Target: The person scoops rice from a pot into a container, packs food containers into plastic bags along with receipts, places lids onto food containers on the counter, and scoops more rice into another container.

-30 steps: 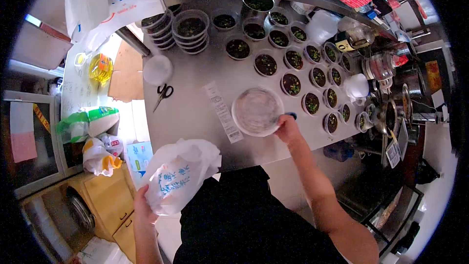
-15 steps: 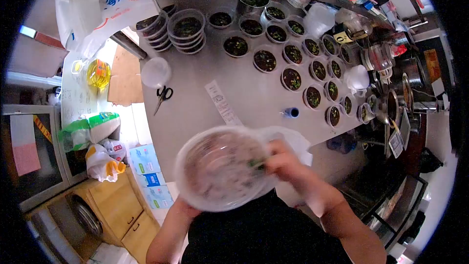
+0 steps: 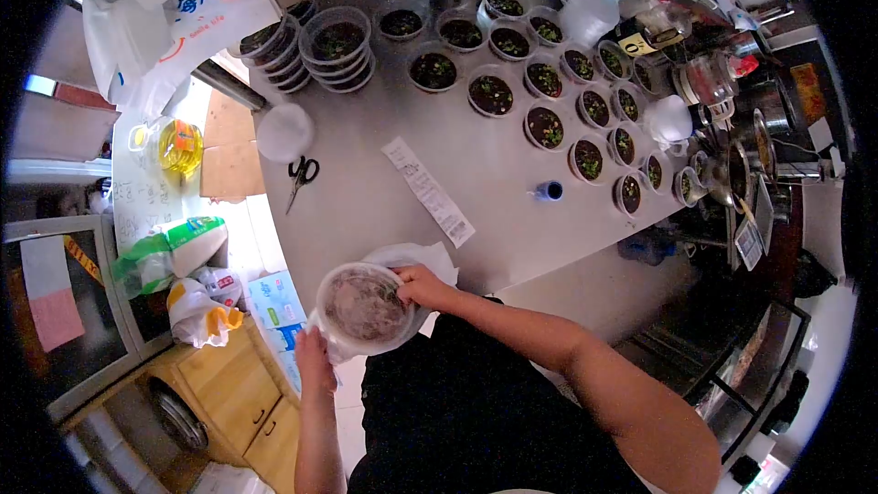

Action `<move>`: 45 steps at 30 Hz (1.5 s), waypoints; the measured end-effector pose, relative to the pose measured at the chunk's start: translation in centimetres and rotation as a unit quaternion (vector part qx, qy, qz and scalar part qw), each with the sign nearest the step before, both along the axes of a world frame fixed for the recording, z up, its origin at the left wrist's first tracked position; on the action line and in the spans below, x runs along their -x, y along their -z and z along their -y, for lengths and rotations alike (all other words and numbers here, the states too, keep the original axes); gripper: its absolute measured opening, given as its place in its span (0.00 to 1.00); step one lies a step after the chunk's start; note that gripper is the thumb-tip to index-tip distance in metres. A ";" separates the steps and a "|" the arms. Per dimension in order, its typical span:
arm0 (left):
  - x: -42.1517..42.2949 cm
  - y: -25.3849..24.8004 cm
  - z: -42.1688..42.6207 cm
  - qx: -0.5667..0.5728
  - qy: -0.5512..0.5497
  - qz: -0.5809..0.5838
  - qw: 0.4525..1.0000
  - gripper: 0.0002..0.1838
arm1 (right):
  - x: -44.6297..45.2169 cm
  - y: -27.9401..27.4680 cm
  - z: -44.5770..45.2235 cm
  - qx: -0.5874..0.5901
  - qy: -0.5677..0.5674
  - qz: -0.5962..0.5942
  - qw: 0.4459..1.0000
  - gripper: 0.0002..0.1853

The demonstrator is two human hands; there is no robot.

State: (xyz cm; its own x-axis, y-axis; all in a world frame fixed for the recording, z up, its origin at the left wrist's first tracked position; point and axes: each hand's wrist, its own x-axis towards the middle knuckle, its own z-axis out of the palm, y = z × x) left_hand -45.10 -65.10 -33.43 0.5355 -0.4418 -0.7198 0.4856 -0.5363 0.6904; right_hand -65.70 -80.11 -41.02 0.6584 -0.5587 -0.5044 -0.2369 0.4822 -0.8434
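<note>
A round lidded plastic container [image 3: 364,305] with a fogged lid is in front of my body at the table's front edge. My right hand [image 3: 425,290] grips its right rim, with the thumb over the lid. A white plastic bag [image 3: 428,262] lies around and under the container. At the lower left, my left hand [image 3: 315,359] is closed on the bag's edge. Just beyond, a long paper receipt [image 3: 428,191] lies on the steel table [image 3: 357,178].
Many cups of dark soil with seedlings [image 3: 546,127] cover the right and back. Stacked containers [image 3: 337,44], a white lid [image 3: 285,133] and scissors [image 3: 300,181] are at the left. A small blue object [image 3: 550,190] lies near the right front edge.
The container has come off the table to the front edge, over the bag. My left hand has moved the bag around it, while my right hand has kept its hold on the rim.
</note>
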 end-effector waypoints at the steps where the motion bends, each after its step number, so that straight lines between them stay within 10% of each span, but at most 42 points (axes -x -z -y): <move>1: 0.3 -1.6 1.0 0.032 -0.016 0.024 0.999 0.12 | 0.1 -0.3 0.3 -0.015 -0.025 -0.032 0.999 0.07; 13: 4.2 -11.4 6.3 0.216 -0.088 0.165 0.958 0.06 | 2.4 -10.0 3.4 0.064 -0.087 -0.150 0.983 0.21; 19: 3.7 -11.8 6.0 0.147 0.012 0.239 0.960 0.06 | 5.8 -18.1 1.2 0.496 -0.183 -0.163 0.833 0.24; 23: 3.9 -11.9 6.7 0.139 0.013 0.237 0.961 0.05 | 7.1 -17.8 3.4 0.528 -0.153 -0.341 0.762 0.25; 29: 6.0 -13.1 8.6 0.138 0.004 0.280 0.950 0.04 | 6.5 -22.7 4.0 0.443 -0.263 -0.134 0.846 0.17; 33: 7.3 -12.9 11.8 0.178 -0.015 0.246 0.953 0.02 | 0.9 -18.7 2.6 0.451 -0.266 0.060 0.850 0.16; 36: 8.3 -13.2 12.0 0.157 -0.027 0.270 0.949 0.03 | -3.9 -11.6 -0.5 0.627 -0.120 -0.206 0.741 0.21; 40: 11.0 -12.6 6.8 0.130 -0.036 0.227 0.965 0.06 | -2.6 -8.6 0.2 0.555 -0.269 -0.175 0.767 0.26; 43: 13.9 -12.5 4.5 0.160 0.211 0.334 0.905 0.04 | -1.7 -8.7 0.8 0.518 -0.415 -0.164 0.730 0.26; 45: 13.8 -13.5 5.3 0.113 0.104 0.293 0.944 0.05 | -0.7 -9.8 0.8 0.570 -0.433 -0.162 0.679 0.25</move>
